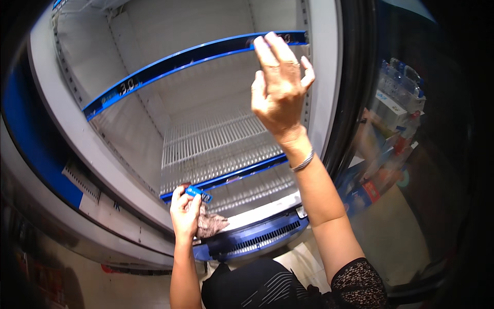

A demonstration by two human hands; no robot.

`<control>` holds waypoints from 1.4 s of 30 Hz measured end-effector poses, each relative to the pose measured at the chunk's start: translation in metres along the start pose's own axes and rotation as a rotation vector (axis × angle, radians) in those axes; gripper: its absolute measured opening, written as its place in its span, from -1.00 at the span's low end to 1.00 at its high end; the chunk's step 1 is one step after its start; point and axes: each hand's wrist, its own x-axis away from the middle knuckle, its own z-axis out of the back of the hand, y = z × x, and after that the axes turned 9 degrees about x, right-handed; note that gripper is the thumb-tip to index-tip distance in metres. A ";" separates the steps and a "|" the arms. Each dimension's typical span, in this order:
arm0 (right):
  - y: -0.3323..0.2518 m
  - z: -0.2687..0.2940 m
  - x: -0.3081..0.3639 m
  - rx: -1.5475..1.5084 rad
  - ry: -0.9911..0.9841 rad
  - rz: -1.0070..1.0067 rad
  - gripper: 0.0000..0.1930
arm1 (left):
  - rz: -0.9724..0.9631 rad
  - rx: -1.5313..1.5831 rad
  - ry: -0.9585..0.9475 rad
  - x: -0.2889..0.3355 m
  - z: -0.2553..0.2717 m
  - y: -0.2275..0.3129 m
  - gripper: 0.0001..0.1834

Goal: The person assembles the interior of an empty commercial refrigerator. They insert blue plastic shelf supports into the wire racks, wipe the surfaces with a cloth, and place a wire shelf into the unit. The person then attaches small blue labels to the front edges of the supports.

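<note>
My left hand (185,213) is closed low in front of the cabinet, pinching a small blue price tag (198,193) with white markings. A crumpled brownish cloth (211,223) hangs beneath its fingers, seemingly in the same grip. My right hand (282,87) is raised, fingers stretched and spread, with a bracelet at the wrist. Its fingertips overlap the right end of the upper shelf's blue label strip (190,58); whether they touch it I cannot tell. That strip carries a white-marked tag (126,86) toward its left end.
A wire shelf (216,139) and a lower blue strip (242,174) cross the open refrigerated cabinet. Below is a blue vent grille (265,239). On the right, the dark-edged glass door (355,92) stands open, with packs of bottles (401,85) visible through or reflected in it.
</note>
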 end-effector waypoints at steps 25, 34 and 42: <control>-0.106 0.118 0.202 -1.378 -0.773 -1.161 -0.86 | 0.463 0.709 0.170 0.058 -0.069 0.014 -0.86; 0.001 0.108 0.190 -0.704 -0.164 -1.107 -0.86 | -0.164 -0.046 -0.133 0.035 -0.058 0.021 -0.53; 0.018 0.088 0.206 -0.093 -0.121 -0.839 -0.78 | -0.371 -1.015 -0.333 -0.021 -0.037 0.060 -0.57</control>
